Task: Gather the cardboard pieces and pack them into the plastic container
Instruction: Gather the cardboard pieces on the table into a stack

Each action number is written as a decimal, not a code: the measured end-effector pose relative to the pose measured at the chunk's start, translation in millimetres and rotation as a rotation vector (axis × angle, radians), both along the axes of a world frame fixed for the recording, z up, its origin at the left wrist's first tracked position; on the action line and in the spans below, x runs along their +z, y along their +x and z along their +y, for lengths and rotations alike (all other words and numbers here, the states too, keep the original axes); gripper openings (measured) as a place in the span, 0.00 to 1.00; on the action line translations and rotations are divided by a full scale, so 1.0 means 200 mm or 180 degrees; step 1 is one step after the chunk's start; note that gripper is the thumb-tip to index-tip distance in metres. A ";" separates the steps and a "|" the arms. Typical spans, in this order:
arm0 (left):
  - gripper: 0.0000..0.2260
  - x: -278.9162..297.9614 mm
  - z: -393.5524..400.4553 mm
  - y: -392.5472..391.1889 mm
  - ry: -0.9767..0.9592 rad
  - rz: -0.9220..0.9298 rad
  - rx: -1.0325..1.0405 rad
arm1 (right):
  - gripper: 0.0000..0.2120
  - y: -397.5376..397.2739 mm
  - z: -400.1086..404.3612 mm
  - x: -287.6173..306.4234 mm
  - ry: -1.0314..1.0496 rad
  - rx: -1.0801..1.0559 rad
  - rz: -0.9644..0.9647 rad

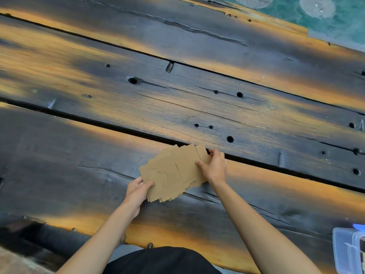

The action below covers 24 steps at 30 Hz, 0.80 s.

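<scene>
Left hand (138, 189) grip pinches cardboard pieces (173, 173) | right hand (214, 165) apparently pinches too

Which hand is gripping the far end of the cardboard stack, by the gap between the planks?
The right hand. It pinches the far end of the cardboard stack by the plank gap, while the left hand grips the near corner.

Both bare forearms reach forward from the bottom of the view and draw toward each other, the hands near one another at the middle. The left hand (137, 189) is curled, thumb on top and fingers tucked beneath the near-left corner of the stack of cardboard pieces (174, 173), pinching it. The right hand (215, 167) grips the stack's far-right edge, thumb lying across the top face and fingers wrapped round the edge.
</scene>
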State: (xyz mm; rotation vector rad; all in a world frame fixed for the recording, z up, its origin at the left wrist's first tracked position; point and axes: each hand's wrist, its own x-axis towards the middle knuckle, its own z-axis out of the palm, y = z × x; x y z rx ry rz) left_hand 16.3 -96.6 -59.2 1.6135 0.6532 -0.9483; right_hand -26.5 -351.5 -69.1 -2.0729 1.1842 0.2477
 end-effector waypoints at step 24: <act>0.09 -0.02 0.15 0.18 0.0124 -0.0184 0.0333 | 0.28 -0.14 -0.15 0.05 0.2013 -0.1472 -0.1299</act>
